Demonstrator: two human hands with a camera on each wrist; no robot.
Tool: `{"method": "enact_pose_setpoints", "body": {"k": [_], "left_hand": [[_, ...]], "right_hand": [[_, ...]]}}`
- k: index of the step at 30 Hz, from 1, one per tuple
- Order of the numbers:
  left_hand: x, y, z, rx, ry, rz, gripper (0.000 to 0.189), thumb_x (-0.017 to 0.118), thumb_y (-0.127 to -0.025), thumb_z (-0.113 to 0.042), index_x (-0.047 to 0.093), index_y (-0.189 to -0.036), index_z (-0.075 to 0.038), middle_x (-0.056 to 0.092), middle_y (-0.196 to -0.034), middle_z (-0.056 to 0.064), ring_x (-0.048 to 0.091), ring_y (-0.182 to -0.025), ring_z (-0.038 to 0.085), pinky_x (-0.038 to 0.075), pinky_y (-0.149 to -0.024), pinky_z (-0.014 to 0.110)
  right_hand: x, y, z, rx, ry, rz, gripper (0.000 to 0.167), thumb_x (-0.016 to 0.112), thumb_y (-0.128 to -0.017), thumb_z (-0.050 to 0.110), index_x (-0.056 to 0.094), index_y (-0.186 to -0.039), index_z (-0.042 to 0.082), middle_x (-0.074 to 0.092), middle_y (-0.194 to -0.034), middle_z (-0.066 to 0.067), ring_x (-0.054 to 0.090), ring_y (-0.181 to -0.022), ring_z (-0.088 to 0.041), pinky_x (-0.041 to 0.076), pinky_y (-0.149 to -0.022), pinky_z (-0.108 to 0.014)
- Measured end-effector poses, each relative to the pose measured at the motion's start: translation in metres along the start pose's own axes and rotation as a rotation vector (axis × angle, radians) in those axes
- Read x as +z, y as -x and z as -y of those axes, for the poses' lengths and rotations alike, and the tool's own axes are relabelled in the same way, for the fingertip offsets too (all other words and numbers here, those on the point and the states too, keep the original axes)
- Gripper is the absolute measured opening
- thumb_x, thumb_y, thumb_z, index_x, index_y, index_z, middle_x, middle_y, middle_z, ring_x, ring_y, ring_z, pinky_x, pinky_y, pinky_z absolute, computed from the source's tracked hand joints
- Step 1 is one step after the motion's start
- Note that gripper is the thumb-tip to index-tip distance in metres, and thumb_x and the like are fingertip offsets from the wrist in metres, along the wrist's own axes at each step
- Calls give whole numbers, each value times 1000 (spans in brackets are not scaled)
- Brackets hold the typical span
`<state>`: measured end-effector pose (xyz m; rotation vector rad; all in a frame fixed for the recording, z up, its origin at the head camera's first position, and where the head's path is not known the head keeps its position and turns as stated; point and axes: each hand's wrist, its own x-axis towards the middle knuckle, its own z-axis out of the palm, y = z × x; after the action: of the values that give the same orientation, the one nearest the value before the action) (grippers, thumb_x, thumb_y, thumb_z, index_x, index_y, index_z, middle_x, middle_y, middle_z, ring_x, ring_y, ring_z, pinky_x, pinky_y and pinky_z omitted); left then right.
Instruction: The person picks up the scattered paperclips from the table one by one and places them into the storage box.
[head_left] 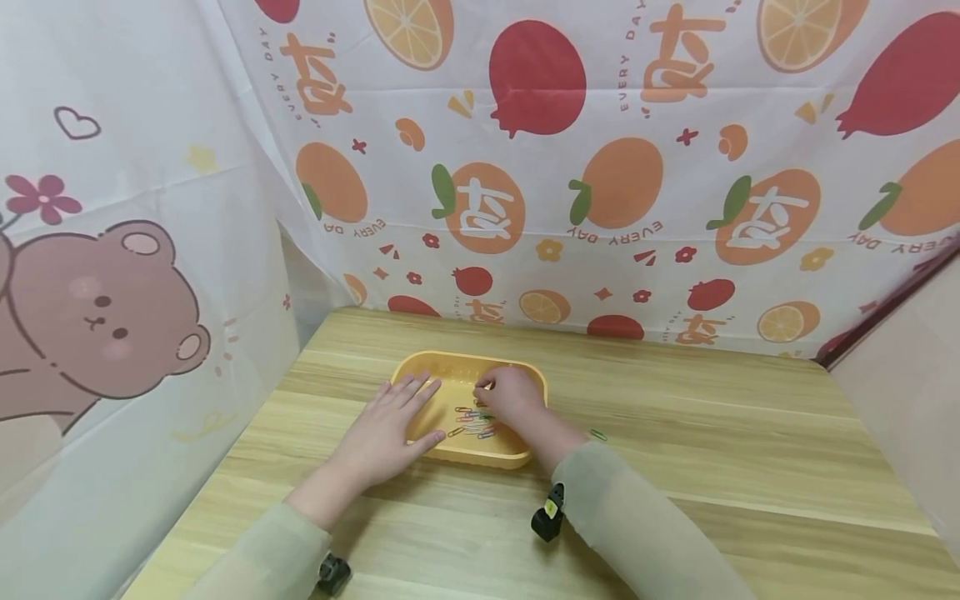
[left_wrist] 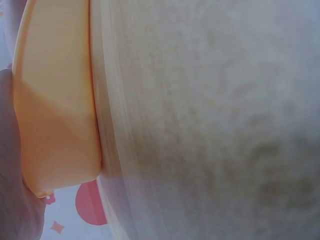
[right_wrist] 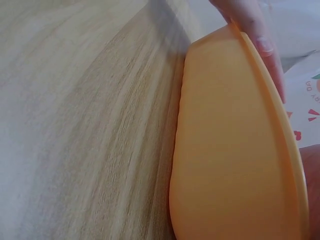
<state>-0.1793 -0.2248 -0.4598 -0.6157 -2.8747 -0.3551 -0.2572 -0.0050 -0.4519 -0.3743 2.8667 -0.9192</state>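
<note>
A shallow yellow plastic tray (head_left: 470, 457) stands on the wooden table, with several coloured paper clips (head_left: 474, 423) scattered on its floor. My left hand (head_left: 385, 433) rests over the tray's left rim, fingers spread and straight, thumb on the near edge. Inside the tray's right half is my right hand (head_left: 517, 396). Its thumb and index finger are pinched together on what looks like a paper clip, mostly hidden by the fingers. Both wrist views show mainly the tray's outer wall (left_wrist: 57, 110); in the right wrist view, left-hand fingers (right_wrist: 265, 46) lie over the rim.
One green paper clip (head_left: 597, 435) lies on the wooden table (head_left: 705, 450), right of the tray beside the right forearm. A fruit-printed cloth (head_left: 547, 200) hangs behind the table. A bear-printed cloth (head_left: 135, 283) hangs along the left side.
</note>
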Motion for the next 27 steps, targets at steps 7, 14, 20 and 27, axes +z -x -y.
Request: {"method": "enact_pose_setpoints", "body": {"k": [7, 14, 20, 27], "left_hand": [[-1, 0, 0, 0, 5, 3, 79, 60, -93, -57, 33, -156, -18, 30, -161, 8, 25, -148, 32, 13, -121, 53], [-1, -1, -1, -7, 3, 8, 79, 59, -93, -58, 34, -156, -19, 31, -160, 8, 25, -148, 31, 14, -121, 54], [0, -3, -3, -2, 9, 7, 79, 59, -93, -58, 34, -156, -18, 31, -160, 9, 25, -148, 31, 13, -121, 54], [0, 0, -2, 10, 0, -30, 79, 62, -92, -55, 37, -154, -16, 33, -159, 10, 28, -146, 33, 16, -120, 56]], "right_hand": [[-5, 6, -1, -15, -76, -52, 13, 73, -91, 28, 79, -99, 20, 68, -87, 9, 58, -78, -10, 51, -72, -28], [-18, 13, -3, 16, -177, -71, 20, 72, -92, 32, 78, -108, 21, 70, -98, 6, 58, -86, -13, 52, -76, -31], [-31, 22, -10, 25, -271, -91, 24, 71, -93, 31, 77, -113, 18, 66, -90, 4, 56, -80, -16, 49, -65, -28], [-44, 33, -21, 8, -287, -135, 27, 71, -93, 34, 77, -113, 18, 64, -83, 4, 55, -75, -17, 47, -60, -28]]}}
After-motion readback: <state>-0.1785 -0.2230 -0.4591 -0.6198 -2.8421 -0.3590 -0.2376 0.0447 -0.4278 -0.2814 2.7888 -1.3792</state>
